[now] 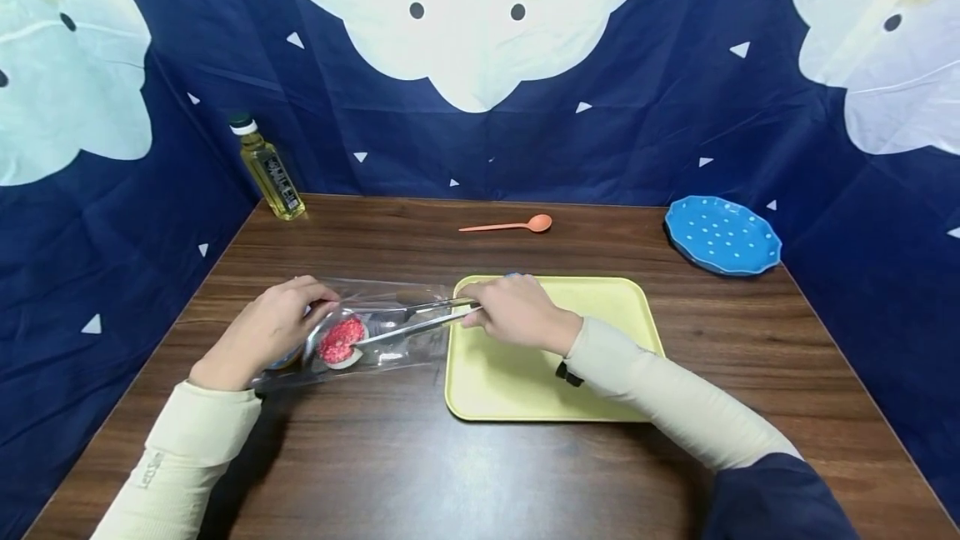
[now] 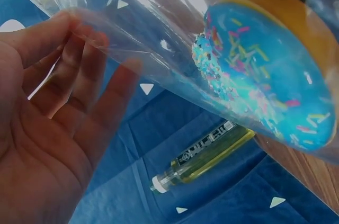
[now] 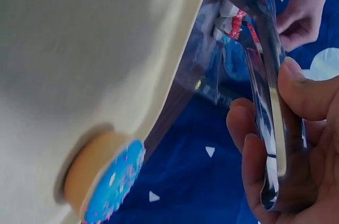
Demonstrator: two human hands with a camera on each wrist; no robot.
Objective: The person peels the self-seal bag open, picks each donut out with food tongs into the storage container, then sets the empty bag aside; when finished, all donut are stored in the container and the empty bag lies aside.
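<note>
My left hand (image 1: 273,327) pinches the edge of a clear plastic bag (image 1: 420,332), thumb against fingertips. Inside the bag lie a red-topped piece (image 1: 341,338) and, large in the left wrist view, a blue sprinkled donut (image 2: 265,70). Metal tongs (image 3: 270,75) are gripped in my right hand (image 1: 521,313), thumb on one arm and fingers on the other. Their tips reach into the bag at the red piece. Under my right arm is a yellow tray (image 1: 555,394); another blue-topped donut (image 3: 108,176) rests on it near its edge, mostly hidden in the head view.
An oil bottle (image 1: 273,173) stands at the back left corner. An orange spoon (image 1: 510,226) lies at the back middle of the table (image 1: 375,457). At the back right sits a blue dotted plate (image 1: 722,236).
</note>
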